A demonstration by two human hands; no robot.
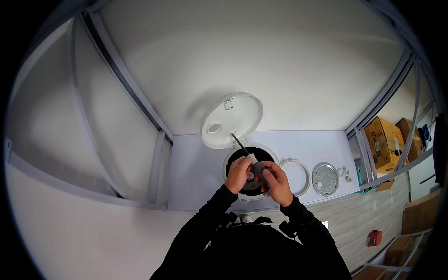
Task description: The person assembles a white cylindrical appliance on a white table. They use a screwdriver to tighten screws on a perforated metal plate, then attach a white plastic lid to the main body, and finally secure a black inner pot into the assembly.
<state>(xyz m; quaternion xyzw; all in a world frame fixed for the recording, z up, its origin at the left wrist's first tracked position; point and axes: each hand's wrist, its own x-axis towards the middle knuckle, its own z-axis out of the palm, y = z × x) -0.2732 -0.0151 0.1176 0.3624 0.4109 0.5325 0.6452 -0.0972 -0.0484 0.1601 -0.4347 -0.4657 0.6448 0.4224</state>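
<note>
Both of my hands are closed round a screwdriver (pixel 261 169) with a grey body, a pale front part and a long dark shaft. My right hand (pixel 279 183) wraps its rear end, and my left hand (pixel 238 174) pinches beside the pale front. The shaft slants up and left, its tip in front of the white lid (pixel 242 112) of a rice cooker (pixel 274 151). That lid stands raised, with an oval hole and a small fitting on its inner side. Below my hands is the cooker's dark round inside, partly hidden by them.
Right of the cooker, on the white table (pixel 191 163), lie a white ring (pixel 306 175), a perforated metal disc (pixel 325 179) and several small pale parts (pixel 346 173). Grey frame posts flank the table. Cardboard boxes (pixel 386 144) and a red stool-like object (pixel 374 238) are farther right.
</note>
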